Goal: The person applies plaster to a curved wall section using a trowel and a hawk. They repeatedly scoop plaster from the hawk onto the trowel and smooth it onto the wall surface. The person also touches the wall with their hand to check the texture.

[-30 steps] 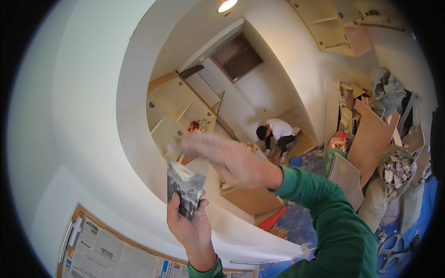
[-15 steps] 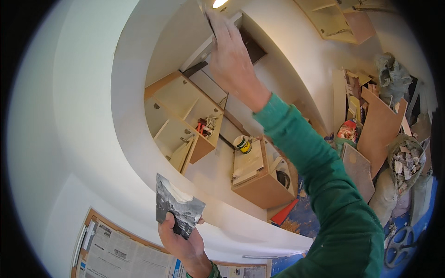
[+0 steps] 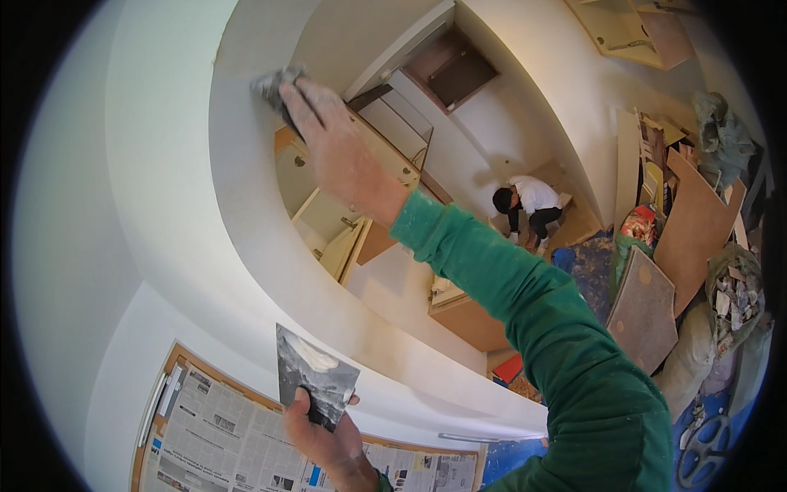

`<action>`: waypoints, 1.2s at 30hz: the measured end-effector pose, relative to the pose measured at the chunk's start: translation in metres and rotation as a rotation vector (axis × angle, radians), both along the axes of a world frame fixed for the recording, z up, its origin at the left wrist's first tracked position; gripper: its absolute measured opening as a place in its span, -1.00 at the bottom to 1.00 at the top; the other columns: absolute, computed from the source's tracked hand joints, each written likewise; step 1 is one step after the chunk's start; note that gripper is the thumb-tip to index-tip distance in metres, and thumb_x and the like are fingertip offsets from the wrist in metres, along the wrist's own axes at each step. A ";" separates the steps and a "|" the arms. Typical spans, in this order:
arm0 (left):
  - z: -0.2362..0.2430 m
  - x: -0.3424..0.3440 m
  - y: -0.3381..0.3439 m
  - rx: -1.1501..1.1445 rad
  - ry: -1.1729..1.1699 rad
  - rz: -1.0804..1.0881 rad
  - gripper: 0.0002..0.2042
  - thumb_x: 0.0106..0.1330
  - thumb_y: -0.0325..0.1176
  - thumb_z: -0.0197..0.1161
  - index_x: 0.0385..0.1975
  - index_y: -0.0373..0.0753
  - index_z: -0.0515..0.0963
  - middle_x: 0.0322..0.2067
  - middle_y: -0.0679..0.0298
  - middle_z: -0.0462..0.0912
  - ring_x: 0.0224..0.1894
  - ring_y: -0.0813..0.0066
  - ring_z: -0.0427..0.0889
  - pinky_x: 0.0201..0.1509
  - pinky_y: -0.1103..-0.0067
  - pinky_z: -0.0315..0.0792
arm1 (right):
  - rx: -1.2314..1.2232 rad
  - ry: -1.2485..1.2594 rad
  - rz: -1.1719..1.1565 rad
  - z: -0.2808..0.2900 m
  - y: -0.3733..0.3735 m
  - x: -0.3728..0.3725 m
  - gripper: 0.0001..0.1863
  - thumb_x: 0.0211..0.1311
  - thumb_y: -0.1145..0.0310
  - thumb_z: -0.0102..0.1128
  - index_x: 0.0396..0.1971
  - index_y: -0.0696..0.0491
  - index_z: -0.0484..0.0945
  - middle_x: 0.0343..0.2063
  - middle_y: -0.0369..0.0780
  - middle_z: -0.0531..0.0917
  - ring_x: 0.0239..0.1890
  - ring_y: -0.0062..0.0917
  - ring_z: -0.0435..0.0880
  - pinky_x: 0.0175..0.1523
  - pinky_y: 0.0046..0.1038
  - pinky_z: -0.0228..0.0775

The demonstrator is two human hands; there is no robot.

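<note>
My left hand (image 3: 332, 443) grips a grey, squarish filling knife (image 3: 324, 385) low in the picture, thumb across its face. A lump of white filler (image 3: 313, 354) sits near the upper edge of that blade, and smears cover the rest. Up above, my right arm in a green sleeve reaches across to the pale curved wall edge (image 3: 238, 156). My right hand (image 3: 340, 148), dusty with white, is closed on a scraper (image 3: 277, 86) whose smeared, blurred blade is at the wall surface. Whether the blade touches the wall I cannot tell for sure.
A person (image 3: 533, 205) in a white top crouches beyond the wall. Wall cabinets (image 3: 316, 221) hang behind my right hand. Broken boards (image 3: 697, 230) and rubble bags (image 3: 734, 291) pile up at the right. Newspaper (image 3: 221, 426) covers a wood-framed surface below my left hand.
My right hand with the scraper has swung left and down to the curved wall edge. The crouching person has come into view. My left hand still holds the filling knife, nearly in place.
</note>
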State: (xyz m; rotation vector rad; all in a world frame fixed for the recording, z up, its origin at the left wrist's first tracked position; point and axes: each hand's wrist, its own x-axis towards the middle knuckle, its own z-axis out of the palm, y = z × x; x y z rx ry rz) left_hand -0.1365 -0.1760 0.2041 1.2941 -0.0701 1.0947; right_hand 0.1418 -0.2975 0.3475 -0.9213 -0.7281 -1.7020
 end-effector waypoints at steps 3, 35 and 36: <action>0.002 0.016 -0.012 0.008 -0.004 -0.073 -0.70 0.40 -0.29 0.09 -0.05 -0.39 0.52 -0.30 0.12 0.71 -0.37 0.31 0.70 -0.39 0.48 0.53 | -0.222 0.110 0.112 -0.029 -0.006 -0.007 -0.25 0.09 0.72 0.01 0.39 0.13 0.27 0.27 0.04 0.38 0.31 -0.01 0.35 0.41 -0.16 0.26; -0.005 0.045 -0.008 -0.164 -0.126 -0.405 -0.69 0.40 -0.30 0.10 0.01 -0.37 0.50 -0.25 0.15 0.72 -0.41 0.35 0.66 -0.46 0.50 0.43 | -0.136 0.229 0.726 -0.001 -0.208 -0.100 -0.61 0.36 0.48 0.11 0.15 0.26 0.49 -0.12 -0.07 0.66 -0.15 -0.45 0.63 -0.06 -0.43 0.49; -0.003 0.045 -0.008 -0.166 -0.126 -0.409 -0.69 0.40 -0.30 0.10 0.01 -0.38 0.50 -0.25 0.15 0.72 -0.41 0.34 0.66 -0.46 0.50 0.44 | -0.153 0.252 0.722 0.006 -0.211 -0.103 -0.57 0.39 0.53 -0.01 0.23 0.29 0.42 -0.01 0.03 0.60 -0.01 -0.33 0.61 0.10 -0.35 0.45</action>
